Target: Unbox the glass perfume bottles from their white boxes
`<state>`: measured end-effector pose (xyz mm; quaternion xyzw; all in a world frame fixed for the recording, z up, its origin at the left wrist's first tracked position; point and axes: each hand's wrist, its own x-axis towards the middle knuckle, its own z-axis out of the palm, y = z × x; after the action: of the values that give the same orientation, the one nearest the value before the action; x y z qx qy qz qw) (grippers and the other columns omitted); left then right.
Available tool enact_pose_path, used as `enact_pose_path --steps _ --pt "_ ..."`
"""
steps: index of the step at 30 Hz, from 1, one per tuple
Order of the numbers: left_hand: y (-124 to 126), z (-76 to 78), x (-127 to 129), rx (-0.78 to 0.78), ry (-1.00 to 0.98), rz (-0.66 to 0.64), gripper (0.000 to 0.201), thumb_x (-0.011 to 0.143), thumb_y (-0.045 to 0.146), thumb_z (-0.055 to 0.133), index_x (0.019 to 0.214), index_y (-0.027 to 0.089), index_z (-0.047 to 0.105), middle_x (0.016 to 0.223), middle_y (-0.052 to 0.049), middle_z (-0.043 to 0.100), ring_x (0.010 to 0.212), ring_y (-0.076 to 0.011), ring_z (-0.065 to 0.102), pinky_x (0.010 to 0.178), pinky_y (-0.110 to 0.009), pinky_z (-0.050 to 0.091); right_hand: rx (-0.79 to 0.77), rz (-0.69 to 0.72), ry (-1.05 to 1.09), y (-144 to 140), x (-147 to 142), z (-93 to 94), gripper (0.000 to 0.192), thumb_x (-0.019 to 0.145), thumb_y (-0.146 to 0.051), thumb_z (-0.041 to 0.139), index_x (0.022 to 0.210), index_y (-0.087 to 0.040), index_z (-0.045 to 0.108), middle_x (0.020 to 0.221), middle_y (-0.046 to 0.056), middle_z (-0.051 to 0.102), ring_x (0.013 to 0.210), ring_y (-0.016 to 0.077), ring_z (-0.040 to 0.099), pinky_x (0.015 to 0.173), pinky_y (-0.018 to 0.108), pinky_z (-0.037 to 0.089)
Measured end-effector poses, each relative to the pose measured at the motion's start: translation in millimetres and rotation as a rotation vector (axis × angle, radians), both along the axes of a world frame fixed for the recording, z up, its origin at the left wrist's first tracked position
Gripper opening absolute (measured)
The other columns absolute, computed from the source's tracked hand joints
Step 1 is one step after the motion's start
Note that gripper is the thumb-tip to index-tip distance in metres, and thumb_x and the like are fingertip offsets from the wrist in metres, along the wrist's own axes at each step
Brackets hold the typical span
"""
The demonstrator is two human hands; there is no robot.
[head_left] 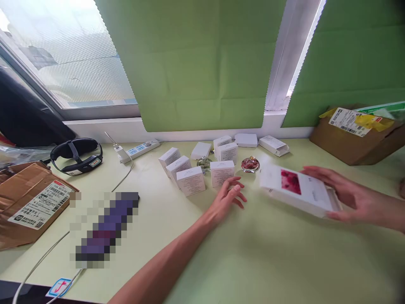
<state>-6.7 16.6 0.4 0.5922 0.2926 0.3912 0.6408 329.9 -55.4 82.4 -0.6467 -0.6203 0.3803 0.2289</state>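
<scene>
My right hand (351,196) grips the near end of a white box (306,190) with a red flower picture on top. The box is tilted and slightly blurred over the right of the table. My left hand (229,192), open with its fingers apart, holds nothing. Just in front of it stands a small white carton (222,173) with printed text. Beyond the held box's far end sits a round, clear-looking container with red contents (250,164). A similar greenish one (204,164) is partly hidden among the upright cartons, such as this printed carton (191,180).
More white boxes (246,140) lie near the wall, one on its side (274,145). Cardboard boxes stand at right (351,139) and left (38,207). A black headset (77,158), power strip (144,147), white cable (122,181) and pixelated dark object (107,228) occupy the left side.
</scene>
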Motion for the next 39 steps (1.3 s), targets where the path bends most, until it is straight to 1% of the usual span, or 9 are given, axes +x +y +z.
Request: enact_pose_path --steps 2,5,8,11,14,16,21,26,39 --pt "-2.5 2.7 2.4 -0.221 -0.09 -0.102 0.06 0.09 0.064 0.056 0.129 0.02 0.053 0.122 -0.014 0.062 0.091 -0.0211 0.068 0.069 -0.033 0.058 -0.094 0.279 0.057 1.6 -25.1 1.3 0.097 0.073 -0.038 0.082 0.154 -0.052 0.031 0.167 0.001 0.028 0.154 0.0324 0.022 0.119 0.043 0.033" --pt "-1.7 3.9 1.9 -0.364 -0.039 -0.086 0.054 0.08 0.053 0.076 0.118 0.018 0.06 0.103 -0.009 0.071 0.083 -0.0186 0.069 0.066 -0.027 0.055 -0.137 0.461 0.125 19.1 -51.6 -12.2 0.101 0.074 -0.041 0.081 0.157 -0.051 0.024 0.169 -0.002 0.021 0.155 0.0335 0.014 0.121 0.053 0.029" --pt "3.6 2.0 -1.1 -0.385 -0.03 0.017 0.055 0.075 0.046 0.083 0.117 0.02 0.059 0.099 -0.007 0.073 0.08 -0.0178 0.07 0.066 -0.027 0.055 -0.045 0.383 0.439 36.8 -60.6 -35.3 0.099 0.077 -0.052 0.076 0.159 -0.047 0.021 0.17 0.0 0.018 0.153 0.0346 0.023 0.115 0.052 0.039" --pt "7.9 -0.9 -2.8 -0.362 -0.049 0.062 0.057 0.075 0.045 0.083 0.119 0.023 0.056 0.103 -0.006 0.074 0.084 -0.0193 0.072 0.068 -0.03 0.057 -0.107 0.201 0.738 44.5 -56.7 -57.8 0.077 0.087 -0.061 0.06 0.156 -0.045 0.03 0.165 0.004 0.034 0.147 0.0337 0.038 0.109 0.047 0.046" --pt "8.3 -2.4 -2.4 -0.324 -0.02 0.073 0.055 0.077 0.044 0.082 0.12 0.024 0.055 0.102 -0.004 0.074 0.085 -0.0192 0.072 0.068 -0.029 0.058 -0.295 0.114 0.781 45.6 -49.2 -74.7 0.052 0.093 -0.055 0.055 0.143 -0.042 0.051 0.151 0.005 0.055 0.142 0.0307 0.046 0.107 0.04 0.047" --pt "7.7 -2.2 -2.0 -0.31 0.003 0.085 0.054 0.078 0.044 0.081 0.121 0.026 0.055 0.102 -0.003 0.074 0.084 -0.0188 0.073 0.067 -0.028 0.058 -0.333 0.1 0.778 45.8 -46.1 -81.5 0.048 0.093 -0.052 0.057 0.14 -0.042 0.055 0.146 0.005 0.059 0.138 0.0298 0.05 0.105 0.038 0.048" --pt "8.2 -1.8 -2.0 -0.318 0.003 0.102 0.051 0.08 0.044 0.079 0.122 0.028 0.054 0.103 -0.002 0.073 0.085 -0.019 0.073 0.068 -0.029 0.059 -0.309 0.144 0.759 46.4 -48.9 -82.3 0.06 0.088 -0.049 0.066 0.145 -0.043 0.047 0.135 0.007 0.065 0.116 0.0306 0.064 0.085 0.039 0.057" --pt "9.7 -4.8 -2.5 -0.317 -0.011 0.101 0.052 0.081 0.044 0.078 0.123 0.03 0.052 0.106 -0.001 0.072 0.088 -0.0194 0.072 0.07 -0.03 0.059 -0.26 0.15 0.829 44.5 -59.4 -76.5 0.053 0.093 -0.04 0.063 0.143 -0.045 0.045 0.12 0.004 0.067 0.093 0.0231 0.067 0.072 0.036 0.061" --pt "8.7 -1.0 -3.2 -0.336 -0.037 0.089 0.054 0.08 0.044 0.079 0.123 0.027 0.052 0.105 -0.003 0.07 0.085 -0.0175 0.07 0.076 -0.031 0.056 -0.205 0.139 0.836 44.2 -60.8 -81.4 0.052 0.094 -0.035 0.066 0.142 -0.044 0.05 0.117 0.003 0.064 0.091 0.0209 0.066 0.071 0.04 0.066"
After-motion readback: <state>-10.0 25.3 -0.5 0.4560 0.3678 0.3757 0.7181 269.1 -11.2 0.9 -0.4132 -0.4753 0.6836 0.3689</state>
